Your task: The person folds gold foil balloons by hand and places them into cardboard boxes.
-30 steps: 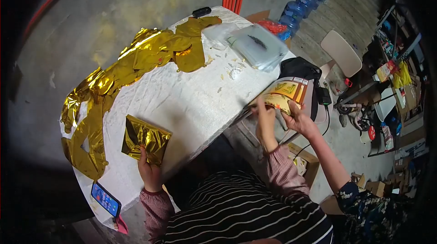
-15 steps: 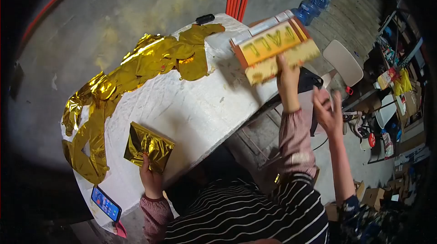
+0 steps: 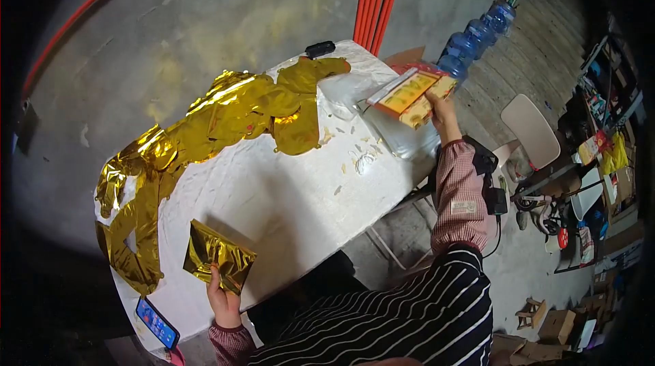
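Note:
My left hand, low at the left, grips a folded piece of shiny gold foil between thumb and fingers, over the near edge of the white table. My right hand reaches out to the far right end of the table. Its fingers are closed round an orange and yellow printed package with large letters on its face. Beneath and beside that package lies clear plastic wrapping. Flat gold foil balloons are spread in a long heap along the table's far and left sides.
On the white table are small pale scraps and a black object. A phone leans at the near left corner. Red pipes, blue water bottles and a chair stand beyond.
My right hand has carried the printed package farther toward the table's far right end. Another person's hand has left the view at the right. My left hand keeps the gold foil.

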The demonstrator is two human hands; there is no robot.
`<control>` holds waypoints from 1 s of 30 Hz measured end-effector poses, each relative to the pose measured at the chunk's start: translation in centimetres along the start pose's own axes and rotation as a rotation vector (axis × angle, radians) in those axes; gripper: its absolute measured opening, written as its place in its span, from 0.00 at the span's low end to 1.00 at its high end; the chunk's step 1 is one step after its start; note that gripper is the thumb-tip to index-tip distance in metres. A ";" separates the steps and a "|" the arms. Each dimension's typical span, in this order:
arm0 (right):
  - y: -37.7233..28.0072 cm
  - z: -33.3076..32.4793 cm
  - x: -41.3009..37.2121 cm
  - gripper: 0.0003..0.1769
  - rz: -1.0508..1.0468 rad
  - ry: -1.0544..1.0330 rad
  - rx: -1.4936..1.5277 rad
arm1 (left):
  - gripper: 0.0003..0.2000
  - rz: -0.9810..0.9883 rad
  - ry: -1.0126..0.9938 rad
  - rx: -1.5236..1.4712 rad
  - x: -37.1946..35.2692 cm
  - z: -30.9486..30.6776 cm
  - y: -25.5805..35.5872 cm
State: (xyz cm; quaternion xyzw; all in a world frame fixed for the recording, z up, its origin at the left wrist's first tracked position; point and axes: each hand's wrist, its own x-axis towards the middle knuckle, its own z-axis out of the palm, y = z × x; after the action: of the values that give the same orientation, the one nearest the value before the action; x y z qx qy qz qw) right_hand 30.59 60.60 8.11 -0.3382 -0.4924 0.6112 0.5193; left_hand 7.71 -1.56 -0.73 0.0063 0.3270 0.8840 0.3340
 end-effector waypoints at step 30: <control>1.9 3.2 -4.0 0.19 -0.379 -0.470 -1.341 | 0.20 0.008 0.053 -0.015 -0.1 -0.7 0.2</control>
State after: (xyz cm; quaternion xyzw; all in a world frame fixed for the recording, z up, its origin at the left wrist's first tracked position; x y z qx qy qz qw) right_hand 28.00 56.01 6.78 -0.3520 -0.9089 0.1348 0.1784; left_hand 7.52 -2.10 -1.12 -0.0181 0.3292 0.8875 0.3219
